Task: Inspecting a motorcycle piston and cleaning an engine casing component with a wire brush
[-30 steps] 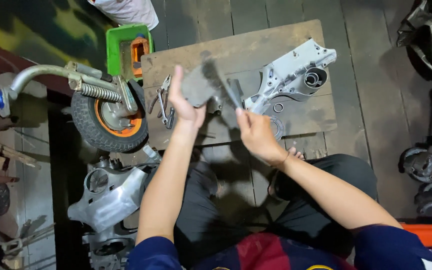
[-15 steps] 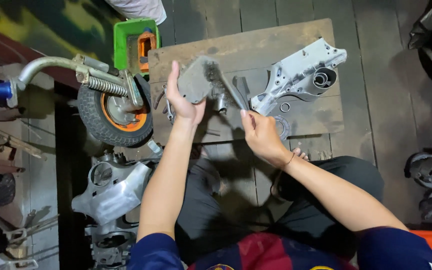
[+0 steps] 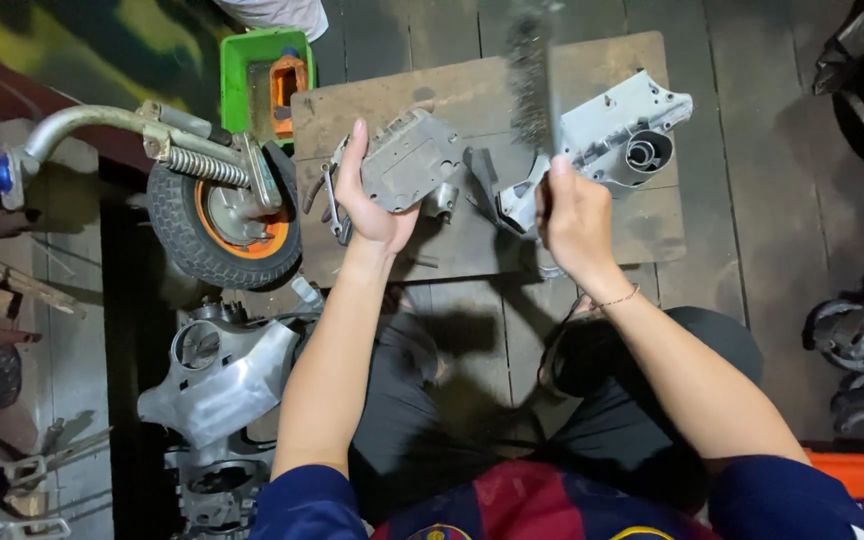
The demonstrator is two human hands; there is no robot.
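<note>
We are seeing a green bin (image 3: pixel 242 70) holding an orange object (image 3: pixel 289 80). Our left hand (image 3: pixel 372 205) is gripping a grimy grey metal cover (image 3: pixel 410 160) above the wooden board (image 3: pixel 472 95), fingers clamped on its edge, while our right hand (image 3: pixel 574 215) is closing its fingers round a wire brush (image 3: pixel 530 75) raised upright.

Grey metal cover (image 3: pixel 410 160), dark wire brush (image 3: pixel 530 70), green bin (image 3: pixel 237 75) (orange inside), black tyre (image 3: pixel 177 235) w/ orange rim, brown board (image 3: pixel 472 95).

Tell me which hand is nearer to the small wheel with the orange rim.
The left hand, which holds a grey metal cover, is just right of the small wheel. The right hand, gripping a wire brush, is farther right, over the wooden board.
</note>
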